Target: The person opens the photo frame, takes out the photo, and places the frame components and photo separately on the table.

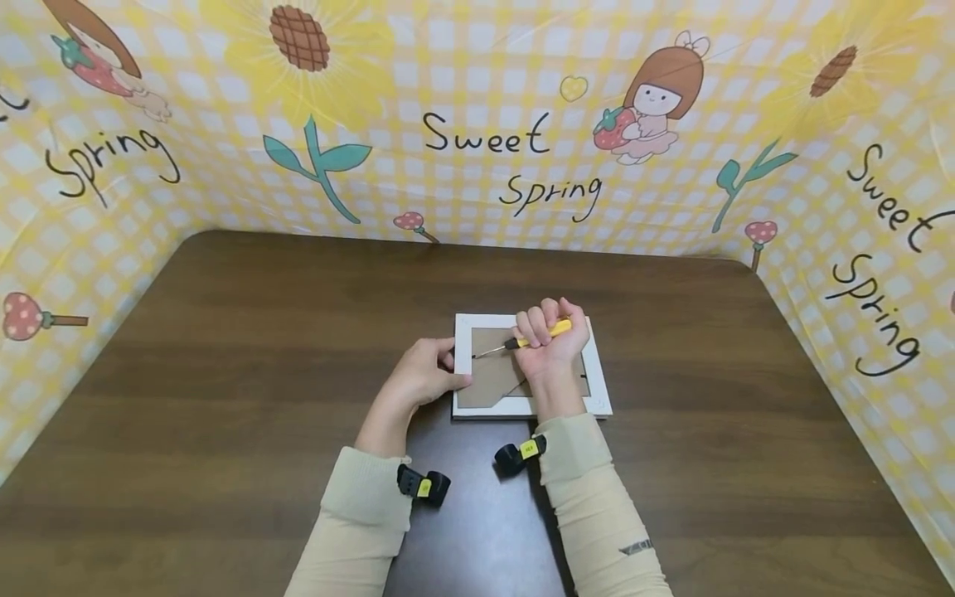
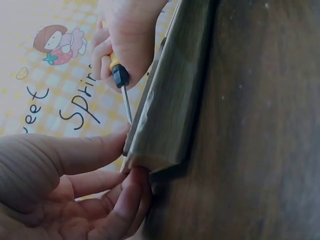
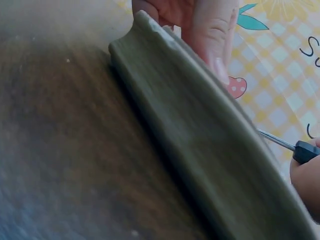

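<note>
A picture frame [image 1: 598, 377] with a white border lies face down on the table, its brown backing board [image 1: 483, 383] showing. My left hand [image 1: 421, 373] grips the frame's left edge, thumb on top and fingers underneath at the side, as the left wrist view shows. In my right hand [image 1: 550, 348] is a screwdriver [image 1: 511, 343] with a yellow handle and black collar, fingers wrapped around the handle. Its metal shaft slants down leftward, the tip at the inner left edge of the border, close to the left thumb. In the right wrist view the frame's side [image 3: 195, 125] hides the tip.
The dark brown wooden table [image 1: 261, 373] extends around the frame. A yellow checked cloth [image 1: 477, 75] with printed flowers and lettering hangs along its back and sides. Black straps with small cameras [image 1: 433, 487] are worn on both wrists.
</note>
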A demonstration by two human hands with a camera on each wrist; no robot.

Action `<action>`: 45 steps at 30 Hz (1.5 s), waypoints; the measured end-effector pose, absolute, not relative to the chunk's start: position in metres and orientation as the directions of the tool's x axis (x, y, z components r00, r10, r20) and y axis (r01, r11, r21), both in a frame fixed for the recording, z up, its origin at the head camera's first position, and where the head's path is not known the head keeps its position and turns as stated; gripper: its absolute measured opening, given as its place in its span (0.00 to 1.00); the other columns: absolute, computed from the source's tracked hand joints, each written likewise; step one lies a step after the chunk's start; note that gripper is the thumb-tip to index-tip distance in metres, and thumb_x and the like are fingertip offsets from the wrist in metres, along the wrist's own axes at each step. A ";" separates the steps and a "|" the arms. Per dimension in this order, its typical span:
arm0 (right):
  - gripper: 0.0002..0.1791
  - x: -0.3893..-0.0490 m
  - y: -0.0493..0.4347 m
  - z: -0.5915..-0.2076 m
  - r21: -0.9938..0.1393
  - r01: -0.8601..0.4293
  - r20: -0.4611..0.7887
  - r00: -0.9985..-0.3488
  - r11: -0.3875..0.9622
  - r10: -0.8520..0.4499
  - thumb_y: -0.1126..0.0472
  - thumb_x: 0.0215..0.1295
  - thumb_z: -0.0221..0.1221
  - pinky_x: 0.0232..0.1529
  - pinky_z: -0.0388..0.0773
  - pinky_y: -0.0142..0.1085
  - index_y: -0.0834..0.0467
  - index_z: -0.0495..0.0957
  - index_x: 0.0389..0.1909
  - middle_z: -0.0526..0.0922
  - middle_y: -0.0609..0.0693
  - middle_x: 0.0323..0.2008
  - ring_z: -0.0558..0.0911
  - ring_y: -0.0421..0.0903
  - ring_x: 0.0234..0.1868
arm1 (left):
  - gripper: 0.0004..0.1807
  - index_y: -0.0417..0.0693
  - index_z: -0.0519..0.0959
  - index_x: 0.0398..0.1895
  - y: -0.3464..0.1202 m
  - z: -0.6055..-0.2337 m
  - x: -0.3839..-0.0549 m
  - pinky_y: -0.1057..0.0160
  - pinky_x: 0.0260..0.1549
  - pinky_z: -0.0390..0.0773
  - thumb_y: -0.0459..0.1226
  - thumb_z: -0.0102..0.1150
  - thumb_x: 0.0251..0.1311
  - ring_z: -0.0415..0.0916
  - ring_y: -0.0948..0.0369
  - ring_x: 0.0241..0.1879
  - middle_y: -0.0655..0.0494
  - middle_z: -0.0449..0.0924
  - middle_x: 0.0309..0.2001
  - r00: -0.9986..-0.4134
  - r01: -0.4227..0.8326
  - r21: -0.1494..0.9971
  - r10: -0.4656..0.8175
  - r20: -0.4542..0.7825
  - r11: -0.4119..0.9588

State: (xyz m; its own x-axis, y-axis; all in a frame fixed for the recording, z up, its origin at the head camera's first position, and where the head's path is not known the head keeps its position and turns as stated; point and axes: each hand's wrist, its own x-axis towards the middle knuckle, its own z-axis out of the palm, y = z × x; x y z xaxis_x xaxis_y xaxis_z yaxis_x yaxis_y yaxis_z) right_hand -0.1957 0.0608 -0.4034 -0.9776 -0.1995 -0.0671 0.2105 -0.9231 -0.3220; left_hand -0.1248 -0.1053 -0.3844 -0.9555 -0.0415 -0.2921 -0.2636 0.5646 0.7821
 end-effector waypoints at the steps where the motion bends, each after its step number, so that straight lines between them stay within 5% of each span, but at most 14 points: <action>1: 0.28 -0.195 0.061 -0.405 -0.317 0.209 -0.080 -0.978 -0.925 -0.194 0.52 0.72 0.33 0.18 0.40 0.31 0.54 0.52 0.09 0.54 0.45 0.05 0.46 0.41 0.10 | 0.31 0.40 0.75 0.64 -0.105 -0.385 -0.124 0.65 0.35 0.67 0.32 0.71 0.55 0.69 0.57 0.37 0.49 0.75 0.36 -0.957 -0.256 0.786 -0.035 -0.286 0.563; 9: 0.26 -0.191 0.056 -0.406 -0.334 0.169 -0.071 -0.986 -0.927 -0.154 0.53 0.69 0.34 0.14 0.45 0.30 0.54 0.54 0.09 0.55 0.44 0.06 0.50 0.41 0.08 | 0.35 0.39 0.71 0.67 -0.106 -0.391 -0.122 0.62 0.41 0.68 0.30 0.71 0.54 0.69 0.55 0.41 0.48 0.73 0.37 -0.965 -0.226 0.814 -0.006 -0.264 0.535; 16: 0.26 -0.188 0.046 -0.395 -0.472 0.123 0.029 -0.988 -0.873 -0.155 0.54 0.68 0.32 0.13 0.49 0.30 0.54 0.56 0.08 0.57 0.44 0.05 0.53 0.41 0.07 | 0.35 0.39 0.72 0.67 -0.110 -0.391 -0.124 0.63 0.40 0.67 0.30 0.71 0.54 0.69 0.55 0.40 0.48 0.73 0.36 -0.968 -0.214 0.815 -0.004 -0.251 0.539; 31: 0.22 -0.172 0.017 -0.373 -0.681 -0.018 0.196 -0.968 -0.732 -0.159 0.61 0.64 0.34 0.16 0.42 0.31 0.49 0.57 0.08 0.57 0.39 0.03 0.53 0.36 0.07 | 0.28 0.42 0.78 0.61 -0.112 -0.390 -0.124 0.65 0.33 0.66 0.31 0.71 0.54 0.69 0.57 0.35 0.50 0.75 0.34 -0.965 -0.218 0.813 0.003 -0.261 0.540; 45: 0.19 -0.170 0.005 -0.370 -0.696 -0.081 0.216 -0.971 -0.713 -0.100 0.66 0.57 0.41 0.14 0.43 0.29 0.51 0.61 0.07 0.57 0.39 0.03 0.54 0.34 0.07 | 0.23 0.43 0.80 0.56 -0.111 -0.389 -0.124 0.66 0.32 0.67 0.33 0.70 0.55 0.69 0.58 0.33 0.51 0.76 0.32 -0.969 -0.197 0.790 0.004 -0.245 0.580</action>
